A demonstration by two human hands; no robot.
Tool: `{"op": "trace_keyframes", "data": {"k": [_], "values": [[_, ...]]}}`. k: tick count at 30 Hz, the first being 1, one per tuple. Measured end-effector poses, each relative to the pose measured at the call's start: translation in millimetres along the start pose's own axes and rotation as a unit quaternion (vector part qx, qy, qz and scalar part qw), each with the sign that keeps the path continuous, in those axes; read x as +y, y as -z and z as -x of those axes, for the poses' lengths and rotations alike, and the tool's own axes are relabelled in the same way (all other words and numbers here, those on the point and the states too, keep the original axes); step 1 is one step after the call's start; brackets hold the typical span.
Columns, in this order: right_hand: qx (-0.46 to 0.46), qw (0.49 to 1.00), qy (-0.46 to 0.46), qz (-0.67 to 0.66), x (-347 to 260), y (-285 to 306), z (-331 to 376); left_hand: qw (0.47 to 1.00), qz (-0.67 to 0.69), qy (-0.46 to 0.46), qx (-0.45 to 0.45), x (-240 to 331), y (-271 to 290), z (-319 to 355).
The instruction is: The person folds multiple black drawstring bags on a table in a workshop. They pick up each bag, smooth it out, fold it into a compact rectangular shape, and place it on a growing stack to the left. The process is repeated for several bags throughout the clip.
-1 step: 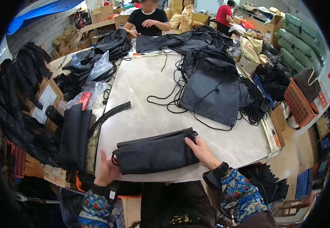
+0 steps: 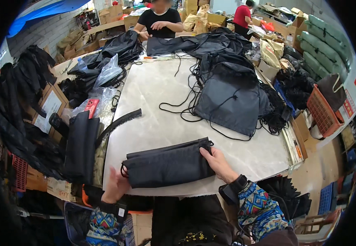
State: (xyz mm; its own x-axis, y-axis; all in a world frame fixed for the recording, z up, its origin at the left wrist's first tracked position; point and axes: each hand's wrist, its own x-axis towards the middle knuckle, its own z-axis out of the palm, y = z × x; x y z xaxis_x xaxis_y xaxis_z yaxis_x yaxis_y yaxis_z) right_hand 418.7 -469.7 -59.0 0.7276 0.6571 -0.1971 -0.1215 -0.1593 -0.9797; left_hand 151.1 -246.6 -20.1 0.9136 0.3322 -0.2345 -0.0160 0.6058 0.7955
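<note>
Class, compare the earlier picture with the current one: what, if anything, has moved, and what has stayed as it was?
Nothing has clearly moved, and nothing was taken hold of or let go. The right hand still grips the right end of the folded black fabric bundle, the left hand stays by its left end, and the flat black fabric drawstring bag lies where it was.

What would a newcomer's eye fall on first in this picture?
Probably the folded black cloth at the near edge of the pale table: the right hand grips its right end, the left hand is by its left end. Then perhaps the black bags piled farther right, and the red phone beyond the table's left edge.
</note>
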Motion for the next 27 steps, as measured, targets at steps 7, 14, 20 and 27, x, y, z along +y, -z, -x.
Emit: {"op": "trace_keyframes", "data": {"k": [7, 14, 20, 27], "values": [[0.121, 0.903, 0.203, 0.36, -12.7, -13.4, -10.1, 0.781, -0.491, -0.191, 0.335, -52.6, -21.4, -12.4], [0.181, 0.778, 0.226, 0.558, -12.8, -29.2, -10.6, 0.595, -0.7, -0.081, 0.387, -36.1, -56.3, -14.5], [0.208, 0.73, 0.21, 0.616, -8.2, -37.8, -18.7, 0.483, -0.799, -0.319, 0.164, -35.4, -89.5, -32.9], [0.184, 0.727, 0.235, 0.618, -45.1, -41.8, 0.7, 0.521, -0.815, -0.223, 0.126, -70.5, -74.9, -72.3]]}}
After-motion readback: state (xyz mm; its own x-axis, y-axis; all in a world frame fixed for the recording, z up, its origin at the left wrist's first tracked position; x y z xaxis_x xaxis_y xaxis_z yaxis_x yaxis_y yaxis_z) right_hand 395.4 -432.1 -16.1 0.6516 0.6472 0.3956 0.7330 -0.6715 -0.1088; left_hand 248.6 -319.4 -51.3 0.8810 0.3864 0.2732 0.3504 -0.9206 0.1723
